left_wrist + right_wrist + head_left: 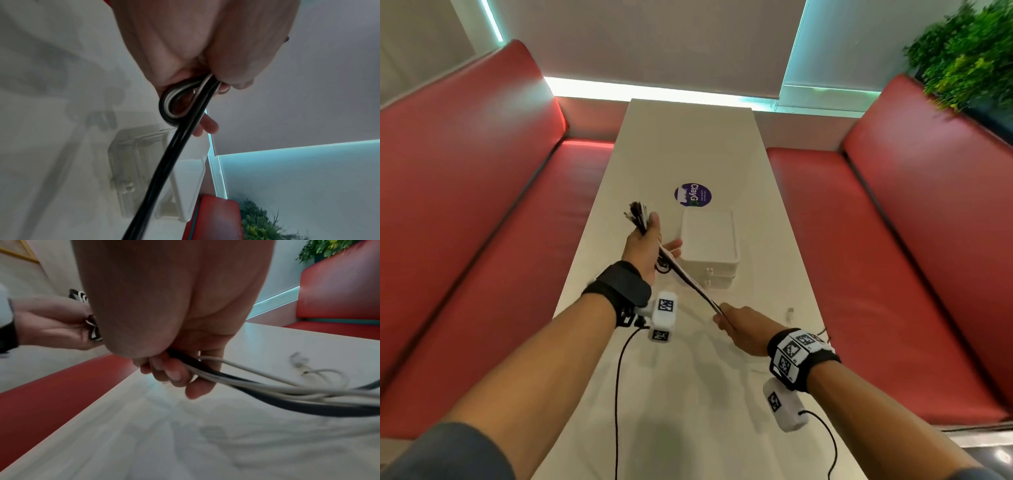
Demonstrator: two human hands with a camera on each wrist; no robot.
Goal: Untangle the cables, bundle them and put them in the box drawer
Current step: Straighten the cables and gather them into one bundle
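We hold the black and white cable bundle [690, 282] taut above the long white worktop [688, 144]. Our left hand [645, 246] grips the folded loops; our right hand [743, 327] is curled round the loose strands nearer us.

Risks:
- Loose tails trail on the worktop at right. They could snag and re-tangle.
- Excess pull could slip the loops from the left hand.
- The white two-drawer plastic box [709, 248], just right of the left hand, appears closed. It needs a free hand.
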